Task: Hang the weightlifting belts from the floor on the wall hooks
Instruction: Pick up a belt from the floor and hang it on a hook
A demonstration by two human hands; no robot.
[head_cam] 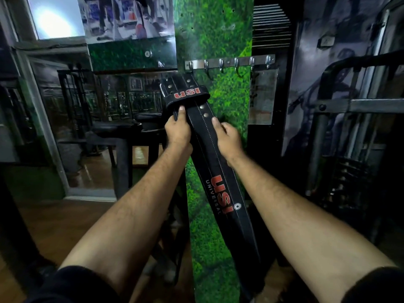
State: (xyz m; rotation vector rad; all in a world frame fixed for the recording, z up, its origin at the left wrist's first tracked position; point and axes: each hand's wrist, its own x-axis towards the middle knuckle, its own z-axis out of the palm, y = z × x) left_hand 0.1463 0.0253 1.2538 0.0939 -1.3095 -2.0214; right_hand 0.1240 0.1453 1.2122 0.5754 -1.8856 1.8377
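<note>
A black USI weightlifting belt (220,171) is held up in front of the green panel (216,40). It is gripped near its folded top by the left hand (177,129) and the right hand (227,135), both closed on it. The hook rail (229,62) above is seen empty, so no belt is hung yet. The belt's lower end is cut off, the buckle cannot be made out, and the floor where other belts may lie is hidden.

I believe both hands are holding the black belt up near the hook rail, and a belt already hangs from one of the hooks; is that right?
Not quite: the head view shows every hook on the hook rail bare. Both the left hand and right hand do hold the black belt near it.
</note>
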